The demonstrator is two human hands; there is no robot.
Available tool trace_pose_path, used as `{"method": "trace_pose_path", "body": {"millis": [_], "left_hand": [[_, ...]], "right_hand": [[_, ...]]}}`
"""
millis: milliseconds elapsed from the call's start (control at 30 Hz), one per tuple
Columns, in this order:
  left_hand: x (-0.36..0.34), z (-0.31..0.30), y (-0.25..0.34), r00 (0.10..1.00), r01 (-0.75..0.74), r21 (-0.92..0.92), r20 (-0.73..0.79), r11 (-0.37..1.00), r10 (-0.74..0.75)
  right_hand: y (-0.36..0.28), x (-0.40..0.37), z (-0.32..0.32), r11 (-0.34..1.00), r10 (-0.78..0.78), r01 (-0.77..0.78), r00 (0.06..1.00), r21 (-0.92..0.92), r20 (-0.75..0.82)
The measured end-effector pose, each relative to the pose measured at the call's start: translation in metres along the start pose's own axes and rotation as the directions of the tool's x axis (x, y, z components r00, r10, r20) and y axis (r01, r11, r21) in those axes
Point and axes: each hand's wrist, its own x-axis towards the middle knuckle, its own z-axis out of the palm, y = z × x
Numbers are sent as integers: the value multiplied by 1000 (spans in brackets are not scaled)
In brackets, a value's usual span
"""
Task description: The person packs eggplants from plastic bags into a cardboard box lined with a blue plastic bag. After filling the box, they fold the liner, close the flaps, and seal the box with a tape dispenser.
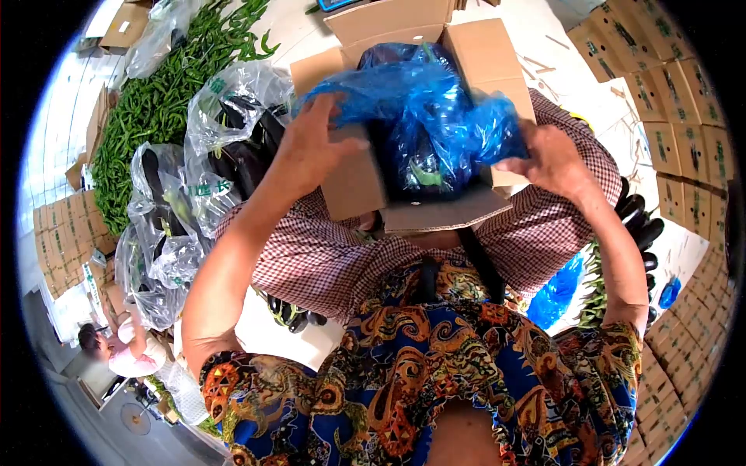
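Observation:
An open cardboard box (353,175) sits between my knees, lined with a blue plastic bag (435,116). Dark eggplants (423,151) show through the film, one with a green stem end. At the box's left side, my left hand (315,140) has its fingers curled at the bag's edge, the thumb standing out to the side. My right hand (553,159) pinches the bag's gathered edge at the right, near the side flap. The bag is pulled partly across the box's mouth. The front flap (447,216) is folded outward toward me.
Green chili peppers (155,116) are heaped at the left. Clear bags of eggplants (241,140) lie beside my left knee. Loose eggplants (641,225) and a blue bag (556,299) are at my right. Stacked cartons (672,101) line the right; another person (132,349) sits far left.

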Motion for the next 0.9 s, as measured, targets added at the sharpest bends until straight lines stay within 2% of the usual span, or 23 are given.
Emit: {"method": "trace_pose_path", "body": {"millis": [33, 67, 133, 167, 200, 233, 267, 333, 367, 433, 467, 533, 567, 633, 667, 700, 733, 800, 833, 900], "left_hand": [[8, 9, -14, 984, -168, 93, -49, 981, 173], [18, 18, -23, 986, -164, 174, -1, 971, 166], [38, 35, -8, 986, -163, 331, 89, 929, 142], [47, 42, 2, 963, -268, 346, 69, 899, 260], [62, 50, 4, 932, -361, 261, 56, 895, 359], [81, 63, 0, 891, -451, 174, 33, 876, 452], [101, 77, -7, 844, -534, 87, -2, 841, 536], [138, 99, -23, 733, -680, -72, -93, 730, 674], [150, 104, -26, 671, -742, -145, -148, 655, 727], [166, 98, -15, 603, -790, -3, -190, 614, 775], [173, 95, -12, 569, -803, 68, -206, 592, 796], [184, 94, -21, 756, -637, -379, -140, 671, 639], [196, 97, -32, 824, -508, -556, -93, 658, 558], [238, 125, -63, 740, -673, -160, -127, 722, 661], [259, 139, -79, 692, -709, 49, -143, 703, 708], [281, 154, -84, 665, -697, 375, 18, 611, 747], [274, 142, -64, 658, -640, 646, 183, 415, 730], [226, 91, -16, 847, -494, 381, 6, 782, 532], [227, 91, -12, 856, -472, 396, -6, 787, 517], [228, 88, -14, 816, -510, 377, -74, 773, 574]], "right_hand": [[5, 7, 14, 989, -134, 128, 988, -78, -73], [11, 19, 32, 955, -271, 248, 953, -165, -136], [-5, 48, 39, 928, -323, 358, 911, 102, -256], [-18, 56, 33, 836, -221, 309, 946, 453, -238], [-20, 74, 36, 711, -108, 151, 989, 687, -105], [-24, 88, 34, 562, -159, 168, 983, 810, -93], [-27, 104, 33, 550, -203, 186, 975, 814, -86], [-38, 122, 32, 403, -53, 6, 998, 915, 16], [-31, 129, 37, 529, -82, 125, 992, 839, -97], [-26, 134, 35, 732, -185, 334, 936, 593, -298], [-22, 132, 36, 781, -183, 359, 914, 511, -363], [-49, 92, 5, 859, -196, 383, 859, 339, -473], [-49, 85, -2, 823, -172, 389, 865, 414, -472], [-40, 76, -2, 842, -383, 507, 802, 185, -458], [-39, 75, -2, 825, -482, 561, 763, 70, -431], [-39, 81, 9, 768, -616, 633, 693, -92, -374], [-40, 86, 26, 720, -684, 642, 591, -264, -427], [-43, 103, 36, 721, -687, 542, 637, -432, -349], [-44, 115, 38, 716, -665, 497, 699, -491, -262], [-44, 142, 36, 678, -583, 418, 807, -605, -96]]}}
